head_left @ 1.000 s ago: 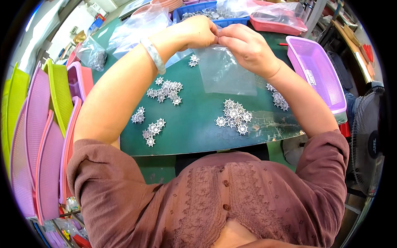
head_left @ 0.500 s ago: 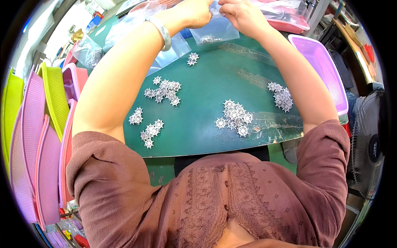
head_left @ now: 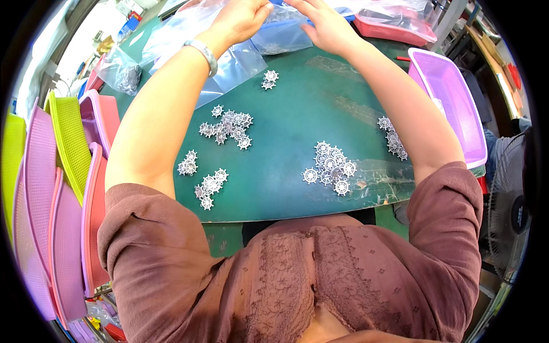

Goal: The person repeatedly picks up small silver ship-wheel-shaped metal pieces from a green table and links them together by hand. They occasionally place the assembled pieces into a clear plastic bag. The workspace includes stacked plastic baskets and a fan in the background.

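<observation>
Left hand [head_left: 243, 18] pinching the near-left edge of a clear zip-type plastic bag [head_left: 283, 34], right hand [head_left: 323, 26] grasping its right edge, bag held between them at the far side of the green cutting mat [head_left: 297, 148]. Nearer than the grip, from left to right: stacked pink and yellow-green mesh trays [head_left: 57, 188], clusters of small silver wheel-shaped metal charms [head_left: 229, 126], a purple plastic basket [head_left: 452, 103].

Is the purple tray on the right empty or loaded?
Looks empty: the purple tray shows bare floor, with none of the metal wheel charms inside. Its far end runs out of clear view.
</observation>
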